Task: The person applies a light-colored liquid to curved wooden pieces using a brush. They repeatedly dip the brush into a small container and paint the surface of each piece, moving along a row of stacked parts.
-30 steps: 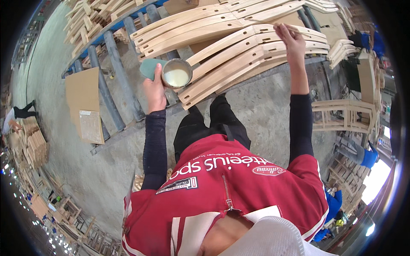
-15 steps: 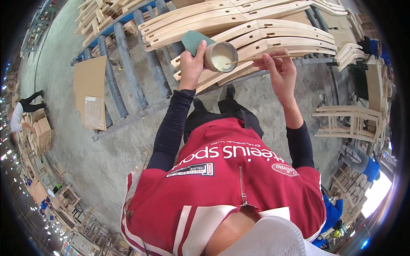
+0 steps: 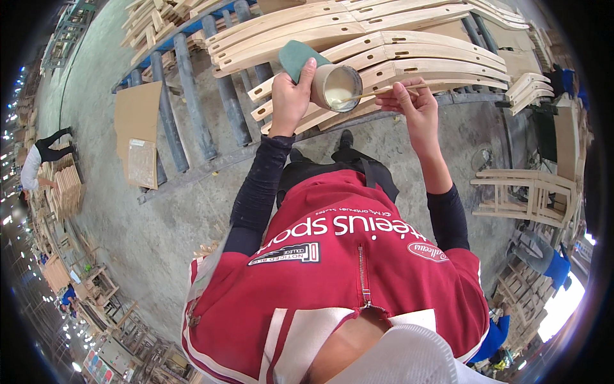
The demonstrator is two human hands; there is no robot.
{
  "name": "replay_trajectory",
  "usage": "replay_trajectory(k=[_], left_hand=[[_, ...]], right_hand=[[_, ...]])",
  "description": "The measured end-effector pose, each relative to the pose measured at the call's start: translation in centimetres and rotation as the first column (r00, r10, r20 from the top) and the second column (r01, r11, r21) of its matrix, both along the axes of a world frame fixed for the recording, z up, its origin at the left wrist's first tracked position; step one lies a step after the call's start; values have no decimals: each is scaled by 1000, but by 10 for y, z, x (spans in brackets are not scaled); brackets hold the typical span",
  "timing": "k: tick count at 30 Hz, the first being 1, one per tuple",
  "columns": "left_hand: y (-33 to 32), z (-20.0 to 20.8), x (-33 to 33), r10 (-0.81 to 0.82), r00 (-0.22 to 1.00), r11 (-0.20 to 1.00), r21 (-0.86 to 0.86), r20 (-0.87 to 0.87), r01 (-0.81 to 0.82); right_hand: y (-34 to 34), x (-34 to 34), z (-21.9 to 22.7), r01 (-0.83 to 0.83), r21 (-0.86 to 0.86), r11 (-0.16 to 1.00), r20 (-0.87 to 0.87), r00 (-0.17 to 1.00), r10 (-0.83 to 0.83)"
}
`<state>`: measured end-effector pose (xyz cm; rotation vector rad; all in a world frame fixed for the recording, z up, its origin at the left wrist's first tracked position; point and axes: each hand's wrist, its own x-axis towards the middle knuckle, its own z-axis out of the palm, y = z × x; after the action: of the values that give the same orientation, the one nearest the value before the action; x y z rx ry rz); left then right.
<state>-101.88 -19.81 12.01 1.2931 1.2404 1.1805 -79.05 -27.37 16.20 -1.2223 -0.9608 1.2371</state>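
My left hand point(image 3: 291, 101) is wrapped round a cup point(image 3: 318, 86) that is tilted towards me, with pale cream liquid point(image 3: 339, 89) inside. A dark green flat piece point(image 3: 299, 56) is pinched against the cup by the same hand; its material is unclear. Between the fingers of my right hand point(image 3: 412, 105) is a thin wooden stick point(image 3: 384, 92), its far end dipping into the liquid. Just beyond both hands lie several curved, slotted wooden pieces point(image 3: 441, 48) in rows.
The wooden pieces rest on a roller conveyor point(image 3: 192, 99). Cardboard point(image 3: 131, 118) leans at its left. A wooden frame point(image 3: 527, 195) stands on the floor to the right. Far left, a person point(image 3: 41, 157) bends over stacked wood point(image 3: 66, 189). Other people in blue are at the right.
The cup and my left hand have shifted slightly right. The stick has tipped more steeply into the cup. Both hands keep their hold.
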Motion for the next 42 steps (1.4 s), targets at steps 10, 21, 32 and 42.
replay_trajectory(k=[10, 21, 32, 42], left_hand=[[-1, -27, 17, 42, 981, 964, -266, 189, 10], [-5, -55, 31, 49, 973, 897, -439, 224, 56], [1, -139, 54, -1, 954, 789, -586, 300, 185], [14, -156, 54, 204, 870, 739, -654, 448, 163]], right_hand=[[7, 27, -32, 15, -240, 971, -218, 973, -69], [16, 64, -57, 118, -195, 974, -325, 929, -178], [37, 107, -114, 366, 0, 931, 152, 920, -362], [47, 106, -131, 405, -23, 914, 245, 889, -387]])
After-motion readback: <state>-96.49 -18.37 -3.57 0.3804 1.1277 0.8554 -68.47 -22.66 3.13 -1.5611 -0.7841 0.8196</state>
